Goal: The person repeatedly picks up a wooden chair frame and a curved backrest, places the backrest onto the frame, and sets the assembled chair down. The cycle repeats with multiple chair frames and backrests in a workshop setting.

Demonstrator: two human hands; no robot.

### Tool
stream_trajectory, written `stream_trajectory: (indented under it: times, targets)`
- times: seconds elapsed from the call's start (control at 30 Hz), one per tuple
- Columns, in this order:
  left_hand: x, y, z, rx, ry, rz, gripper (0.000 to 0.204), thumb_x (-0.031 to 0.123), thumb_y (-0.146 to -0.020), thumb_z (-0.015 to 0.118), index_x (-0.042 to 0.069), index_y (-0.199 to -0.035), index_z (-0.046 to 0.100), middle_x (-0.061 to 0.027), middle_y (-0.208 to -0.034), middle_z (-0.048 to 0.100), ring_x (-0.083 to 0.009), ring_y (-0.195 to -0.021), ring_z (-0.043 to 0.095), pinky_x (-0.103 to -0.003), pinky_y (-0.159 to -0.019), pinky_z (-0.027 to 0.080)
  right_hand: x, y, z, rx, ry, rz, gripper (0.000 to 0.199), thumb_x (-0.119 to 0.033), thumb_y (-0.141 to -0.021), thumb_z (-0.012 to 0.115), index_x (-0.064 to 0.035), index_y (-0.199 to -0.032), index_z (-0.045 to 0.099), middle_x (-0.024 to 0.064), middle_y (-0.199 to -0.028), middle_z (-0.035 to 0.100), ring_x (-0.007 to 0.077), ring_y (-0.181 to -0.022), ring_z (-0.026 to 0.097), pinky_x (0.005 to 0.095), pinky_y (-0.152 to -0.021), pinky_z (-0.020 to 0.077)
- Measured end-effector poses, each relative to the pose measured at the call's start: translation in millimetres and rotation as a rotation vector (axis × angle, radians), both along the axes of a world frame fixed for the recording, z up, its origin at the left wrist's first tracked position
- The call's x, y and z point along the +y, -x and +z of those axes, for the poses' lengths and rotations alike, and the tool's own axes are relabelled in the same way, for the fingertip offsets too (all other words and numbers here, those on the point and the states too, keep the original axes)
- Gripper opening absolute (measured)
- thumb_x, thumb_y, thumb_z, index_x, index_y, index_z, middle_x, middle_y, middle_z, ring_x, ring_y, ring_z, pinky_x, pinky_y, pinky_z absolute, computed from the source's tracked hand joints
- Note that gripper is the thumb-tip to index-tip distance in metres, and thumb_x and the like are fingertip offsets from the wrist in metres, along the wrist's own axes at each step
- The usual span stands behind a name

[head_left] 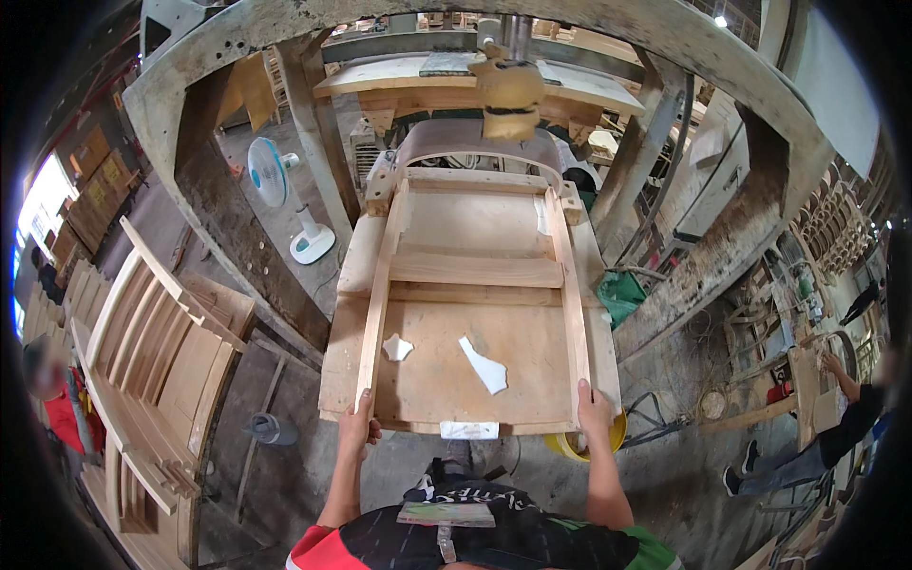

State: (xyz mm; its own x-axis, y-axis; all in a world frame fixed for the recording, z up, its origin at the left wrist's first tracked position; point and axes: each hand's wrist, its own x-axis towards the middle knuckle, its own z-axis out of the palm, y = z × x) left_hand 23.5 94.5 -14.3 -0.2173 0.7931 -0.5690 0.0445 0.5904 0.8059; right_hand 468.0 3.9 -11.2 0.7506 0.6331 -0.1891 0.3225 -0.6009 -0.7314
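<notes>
Gripping wooden chair frame (pixel 475 271) by its near rail ends, left hand (pixel 359 429) at 7 o'clock, right hand (pixel 594 407) at 5 o'clock, both closed on it, flat on tabletop (pixel 427 380) under curved press, probably seating it; next needs even pushing toward 12 o'clock.

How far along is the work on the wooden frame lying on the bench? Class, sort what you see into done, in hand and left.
Done: the wooden frame is joined, with two side rails, a cross slat and a curved top piece. In hand: the left hand and right hand each grip a rail end, the frame flat on the plywood bench. Left: hard to judge; similar frames are stacked on the left.
</notes>
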Motion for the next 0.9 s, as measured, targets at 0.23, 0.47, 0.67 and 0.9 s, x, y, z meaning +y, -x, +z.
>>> stream_trajectory:
  times: [0.23, 0.47, 0.67, 0.9]
  targets:
    - [24, -1, -1, -0.009, 0.071, -0.034, 0.062, 0.064, -0.094, 0.063, 0.003, -0.1, 0.065, -0.0053, -0.054, 0.056, -0.0153, -0.04, 0.055, -0.028, -0.036, 0.039, 24, -3, 4, 0.142, -0.003, -0.023, 0.059, -0.051, -0.103, 0.055, 0.0044, -0.118, 0.071, 0.0205, -0.11, 0.073, 0.0302, -0.104, 0.067, 0.0403, -0.095, 0.0482]
    - [27, -2, -5, -0.04, 0.074, -0.018, 0.062, 0.064, -0.095, 0.063, 0.003, -0.105, 0.065, -0.0053, -0.056, 0.057, -0.0152, -0.041, 0.055, -0.028, -0.036, 0.039, 26, 0, 4, 0.135, 0.015, -0.053, 0.06, -0.051, -0.104, 0.056, 0.0047, -0.121, 0.07, 0.021, -0.111, 0.072, 0.0291, -0.106, 0.065, 0.0386, -0.097, 0.047]
    - [27, -1, -2, -0.029, 0.093, -0.033, 0.06, 0.064, -0.096, 0.061, 0.004, -0.105, 0.064, -0.0055, -0.057, 0.057, -0.0157, -0.041, 0.055, -0.029, -0.036, 0.038, 28, 2, 8, 0.154, 0.028, -0.06, 0.063, -0.054, -0.103, 0.054, 0.0029, -0.125, 0.069, 0.0219, -0.118, 0.071, 0.0303, -0.112, 0.064, 0.0405, -0.1, 0.046]
    - [28, -1, -4, -0.043, 0.096, -0.03, 0.067, 0.065, -0.095, 0.063, 0.0, -0.112, 0.065, -0.0059, -0.057, 0.058, -0.0148, -0.041, 0.056, -0.028, -0.037, 0.039, 28, -5, -4, 0.1, 0.055, -0.009, 0.06, -0.051, -0.104, 0.053, 0.0023, -0.127, 0.068, 0.021, -0.122, 0.07, 0.0308, -0.114, 0.064, 0.0399, -0.1, 0.0462]
